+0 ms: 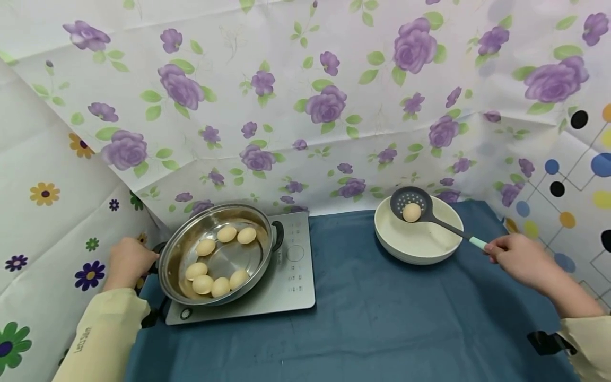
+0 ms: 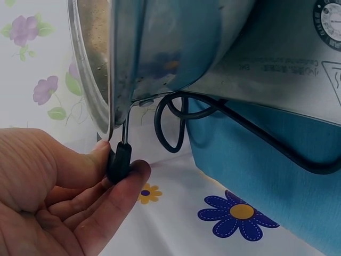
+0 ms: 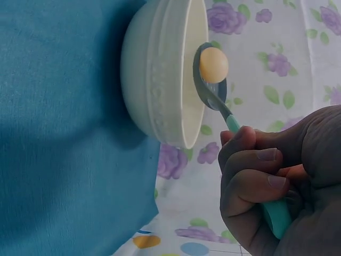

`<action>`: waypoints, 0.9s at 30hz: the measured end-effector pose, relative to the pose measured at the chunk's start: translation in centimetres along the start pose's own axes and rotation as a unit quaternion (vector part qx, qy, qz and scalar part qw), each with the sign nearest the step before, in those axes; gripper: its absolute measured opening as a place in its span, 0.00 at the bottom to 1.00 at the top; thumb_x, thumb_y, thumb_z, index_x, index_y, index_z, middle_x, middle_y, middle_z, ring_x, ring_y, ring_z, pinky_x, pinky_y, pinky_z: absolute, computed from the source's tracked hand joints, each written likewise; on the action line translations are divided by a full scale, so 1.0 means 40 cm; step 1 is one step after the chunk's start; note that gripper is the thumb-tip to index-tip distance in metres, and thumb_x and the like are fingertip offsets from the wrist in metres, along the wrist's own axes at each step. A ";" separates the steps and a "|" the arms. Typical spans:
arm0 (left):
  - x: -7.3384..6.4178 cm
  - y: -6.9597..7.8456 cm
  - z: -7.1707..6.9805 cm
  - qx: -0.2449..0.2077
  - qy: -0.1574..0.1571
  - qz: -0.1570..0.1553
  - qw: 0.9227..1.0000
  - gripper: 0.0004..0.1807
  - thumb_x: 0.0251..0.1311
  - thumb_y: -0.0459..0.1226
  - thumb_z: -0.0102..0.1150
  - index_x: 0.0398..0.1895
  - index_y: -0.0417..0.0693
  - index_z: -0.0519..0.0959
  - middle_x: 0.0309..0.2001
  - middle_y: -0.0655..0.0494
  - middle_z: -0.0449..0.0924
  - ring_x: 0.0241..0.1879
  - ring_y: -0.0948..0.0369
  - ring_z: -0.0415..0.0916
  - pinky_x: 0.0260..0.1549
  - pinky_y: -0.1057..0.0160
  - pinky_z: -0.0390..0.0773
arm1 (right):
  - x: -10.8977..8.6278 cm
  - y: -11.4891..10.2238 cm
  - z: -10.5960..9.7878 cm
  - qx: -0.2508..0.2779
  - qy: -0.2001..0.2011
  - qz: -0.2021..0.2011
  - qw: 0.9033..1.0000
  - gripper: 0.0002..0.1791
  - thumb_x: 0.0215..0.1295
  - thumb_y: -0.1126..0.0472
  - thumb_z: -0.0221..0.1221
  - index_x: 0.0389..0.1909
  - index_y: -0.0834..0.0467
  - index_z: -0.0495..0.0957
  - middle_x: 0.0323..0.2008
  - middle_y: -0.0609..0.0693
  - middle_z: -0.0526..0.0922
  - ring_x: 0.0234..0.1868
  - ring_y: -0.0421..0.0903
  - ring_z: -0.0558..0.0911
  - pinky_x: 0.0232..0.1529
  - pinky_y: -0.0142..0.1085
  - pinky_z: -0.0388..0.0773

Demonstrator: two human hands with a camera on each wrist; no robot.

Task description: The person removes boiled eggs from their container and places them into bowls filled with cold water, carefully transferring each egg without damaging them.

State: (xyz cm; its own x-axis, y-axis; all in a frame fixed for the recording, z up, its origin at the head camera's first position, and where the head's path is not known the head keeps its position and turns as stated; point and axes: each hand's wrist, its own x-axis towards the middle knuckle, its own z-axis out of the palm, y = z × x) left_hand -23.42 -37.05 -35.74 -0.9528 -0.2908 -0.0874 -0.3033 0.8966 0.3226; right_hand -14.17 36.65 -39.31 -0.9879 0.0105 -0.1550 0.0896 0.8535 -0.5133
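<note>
My right hand (image 1: 520,260) grips the mint-green handle of a dark grey slotted spoon (image 1: 448,227). One egg (image 1: 411,212) lies in the spoon's perforated head, above the cream bowl (image 1: 415,246). The right wrist view shows the fingers curled round the handle, with the egg (image 3: 214,65) level with the bowl's rim. At the other side, my left hand (image 1: 129,261) holds the black side handle of a steel pot (image 1: 260,273). Thumb and fingers pinch that handle (image 2: 120,162) in the left wrist view. Several eggs (image 1: 202,284) lie inside the pot, mostly round its edge.
Under the pot is a silver induction cooker (image 1: 293,286) with a touch panel on its right. A black cord (image 2: 256,130) loops beside it. Blue cloth (image 1: 343,318) covers the table, and flowered sheets (image 1: 305,132) hang behind and at the sides.
</note>
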 end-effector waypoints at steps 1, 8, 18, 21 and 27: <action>0.000 0.000 0.000 0.000 0.000 -0.002 1.000 0.19 0.53 0.37 0.60 0.07 0.41 0.72 0.10 0.50 0.73 0.13 0.55 0.70 0.14 0.59 0.69 | 0.001 -0.001 0.001 -0.005 0.000 -0.002 1.000 0.23 0.73 0.52 0.41 0.33 0.62 0.80 0.21 0.48 0.73 0.16 0.42 0.64 0.18 0.36 0.60; -0.002 -0.011 -0.001 -0.016 -0.003 -0.008 1.000 0.16 0.52 0.36 0.60 0.12 0.37 0.76 0.11 0.49 0.74 0.14 0.55 0.72 0.14 0.59 0.70 | 0.005 -0.014 0.019 -0.043 0.009 -0.015 0.999 0.17 0.70 0.58 0.45 0.32 0.62 0.80 0.21 0.48 0.74 0.17 0.43 0.65 0.18 0.36 0.60; -0.003 -0.013 -0.005 -0.020 -0.011 -0.002 1.000 0.16 0.53 0.37 0.60 0.12 0.37 0.76 0.11 0.49 0.75 0.14 0.56 0.74 0.15 0.59 0.72 | 0.005 -0.028 0.026 -0.077 0.034 -0.012 0.996 0.16 0.70 0.59 0.45 0.33 0.65 0.77 0.15 0.49 0.66 0.15 0.45 0.64 0.18 0.36 0.60; 0.000 -0.011 -0.004 -0.017 -0.014 -0.008 1.000 0.15 0.52 0.37 0.61 0.14 0.36 0.77 0.12 0.48 0.76 0.14 0.57 0.74 0.15 0.59 0.72 | -0.001 -0.037 0.026 -0.084 0.034 -0.009 0.996 0.16 0.70 0.59 0.45 0.31 0.65 0.75 0.15 0.50 0.65 0.16 0.45 0.64 0.18 0.36 0.60; 0.008 -0.010 -0.001 -0.018 -0.013 0.000 1.000 0.15 0.52 0.38 0.62 0.16 0.35 0.78 0.12 0.49 0.76 0.14 0.56 0.74 0.15 0.59 0.72 | -0.005 -0.049 0.017 -0.105 0.046 -0.008 0.993 0.16 0.71 0.57 0.43 0.27 0.61 0.72 0.16 0.51 0.65 0.17 0.46 0.65 0.18 0.37 0.60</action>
State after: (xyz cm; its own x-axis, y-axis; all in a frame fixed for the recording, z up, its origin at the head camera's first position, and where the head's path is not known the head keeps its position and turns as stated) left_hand -23.62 -37.52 -35.86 -0.9532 -0.2812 -0.1107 -0.3022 0.8842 0.3563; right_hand -14.05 34.63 -38.84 -0.9972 0.0355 -0.0652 0.0549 0.9440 -0.3253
